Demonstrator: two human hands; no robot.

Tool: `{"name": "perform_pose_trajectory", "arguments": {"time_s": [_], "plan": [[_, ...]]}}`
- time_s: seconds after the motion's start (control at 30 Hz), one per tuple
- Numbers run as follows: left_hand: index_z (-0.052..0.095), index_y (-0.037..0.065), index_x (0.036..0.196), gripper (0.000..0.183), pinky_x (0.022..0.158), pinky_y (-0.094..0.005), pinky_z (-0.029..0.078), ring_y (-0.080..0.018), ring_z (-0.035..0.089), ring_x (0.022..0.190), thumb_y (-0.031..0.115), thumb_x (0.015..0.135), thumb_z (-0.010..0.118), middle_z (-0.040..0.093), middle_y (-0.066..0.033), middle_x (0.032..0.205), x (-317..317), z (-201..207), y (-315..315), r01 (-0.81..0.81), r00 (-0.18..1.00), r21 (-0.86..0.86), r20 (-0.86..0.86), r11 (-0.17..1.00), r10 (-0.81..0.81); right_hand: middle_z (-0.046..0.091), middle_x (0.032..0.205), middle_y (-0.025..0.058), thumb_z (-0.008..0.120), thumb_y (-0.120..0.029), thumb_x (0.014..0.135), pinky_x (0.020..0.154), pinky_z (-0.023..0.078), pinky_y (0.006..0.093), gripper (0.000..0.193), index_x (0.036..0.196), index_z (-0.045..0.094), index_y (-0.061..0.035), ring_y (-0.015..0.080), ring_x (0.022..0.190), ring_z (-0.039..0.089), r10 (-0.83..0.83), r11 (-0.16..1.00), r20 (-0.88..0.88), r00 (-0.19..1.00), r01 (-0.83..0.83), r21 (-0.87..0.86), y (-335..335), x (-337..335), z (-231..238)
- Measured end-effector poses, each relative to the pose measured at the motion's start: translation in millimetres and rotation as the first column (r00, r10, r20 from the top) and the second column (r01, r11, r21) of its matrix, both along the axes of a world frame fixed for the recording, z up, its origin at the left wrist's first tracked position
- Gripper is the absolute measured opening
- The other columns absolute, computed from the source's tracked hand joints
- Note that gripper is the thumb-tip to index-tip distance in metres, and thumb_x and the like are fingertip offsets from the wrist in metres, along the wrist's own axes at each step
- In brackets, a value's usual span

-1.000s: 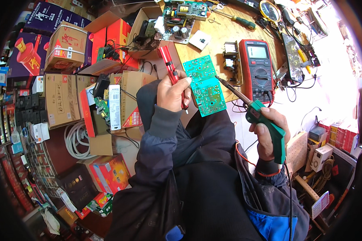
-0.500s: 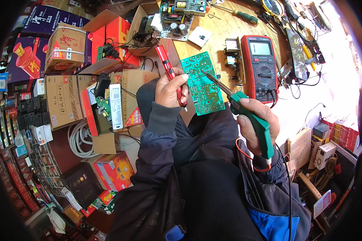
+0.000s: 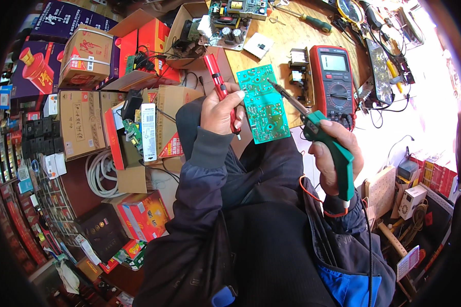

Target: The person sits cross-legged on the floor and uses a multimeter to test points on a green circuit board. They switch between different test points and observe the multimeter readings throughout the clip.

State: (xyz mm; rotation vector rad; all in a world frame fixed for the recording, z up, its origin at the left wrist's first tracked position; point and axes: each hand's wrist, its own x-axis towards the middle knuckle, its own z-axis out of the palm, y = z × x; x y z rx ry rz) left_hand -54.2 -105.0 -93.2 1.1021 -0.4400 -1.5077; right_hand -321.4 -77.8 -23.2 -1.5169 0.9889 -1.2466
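Circuit board (image 3: 265,100), green and solder side up, lies between my two hands: just right of the left hand (image 3: 219,115), ahead and left of the right hand (image 3: 327,165). Its long axis runs away from me, far end leaning slightly left. My left hand is nearer, thumb pressed on the board's left edge, fingers curled around a slim red tool (image 3: 217,77). My right hand, well apart from it, is clamped on a green-handled soldering iron (image 3: 344,176) that points away and leftward, its tip over the board's far half, toward the right edge. Beyond my hands, a red multimeter (image 3: 339,77) and a green-handled screwdriver (image 3: 317,22) rest on a wooden surface (image 3: 280,45). Hidden are the board's underside and my left fingers' hold beneath it; whether the tip touches solder, I cannot tell. Glare washes out the far right.
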Motion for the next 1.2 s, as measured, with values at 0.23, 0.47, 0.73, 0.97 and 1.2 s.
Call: {"name": "perform_pose_trajectory", "arguments": {"time_s": [0.23,0.47,0.73,0.97,1.2], "plan": [[0.063,0.004,0.098,0.026,0.043,-0.0270,0.041,-0.0142,0.056,0.058,0.028,0.105,0.059,0.067,-0.0099,0.088,24.2,12.8,30.3,-0.210,0.972,-0.103,-0.131,0.972,0.196,0.073,0.102,0.0167,0.078,0.005,0.089,0.064,0.053,0.0225,0.046,0.132,0.063,0.0025,0.0115,0.072,0.066,-0.137,0.984,0.143,0.980,0.151,-0.092,20.9,-27.9,4.9],[0.068,0.000,0.096,0.044,0.043,-0.0276,0.039,-0.0166,0.051,0.060,0.042,0.105,0.057,0.063,-0.0140,0.090,60.0,34.4,72.6,-0.203,0.955,-0.210,-0.259,0.956,0.146,0.070,0.086,0.0231,0.067,0.000,0.096,0.060,0.058,0.0337,0.052,0.144,0.047,0.0050,0.0245,0.063,0.069,-0.238,0.895,0.286,0.928,0.324,-0.307,44.1,-113.8,22.8],[0.066,-0.002,0.099,0.045,0.045,-0.0257,0.038,-0.0147,0.048,0.063,0.042,0.106,0.058,0.059,-0.0112,0.094,87.0,27.4,84.7,-0.108,0.980,-0.220,-0.189,0.970,0.067,0.073,0.105,0.0236,0.067,0.001,0.098,0.063,0.063,0.0339,0.049,0.144,0.048,-0.0005,0.0271,0.069,0.073,-0.577,0.774,0.181,0.797,0.604,-0.190,116.5,-232.0,-22.3],[0.059,-0.007,0.102,0.045,0.047,-0.0256,0.041,-0.0146,0.047,0.067,0.038,0.105,0.063,0.051,-0.0087,0.093,129.1,-3.8,63.9,-0.039,0.951,-0.144,-0.310,0.989,-0.008,0.072,0.111,0.0196,0.069,-0.010,0.101,0.076,0.067,0.0335,0.048,0.145,0.052,-0.0062,0.0246,0.093,0.077,-0.588,0.775,0.135,0.797,0.509,0.374,140.5,-266.7,-171.8],[0.054,-0.004,0.104,0.043,0.040,-0.0217,0.038,-0.0114,0.045,0.064,0.038,0.104,0.066,0.051,-0.0087,0.092,133.9,-24.6,60.1,-0.104,0.924,-0.126,-0.379,0.986,0.049,0.071,0.107,0.0200,0.069,-0.008,0.099,0.076,0.065,0.0346,0.052,0.147,0.050,-0.0055,0.0299,0.093,0.077,-0.450,0.789,0.279,0.849,0.231,0.569,110.1,-233.9,-243.2]]}}
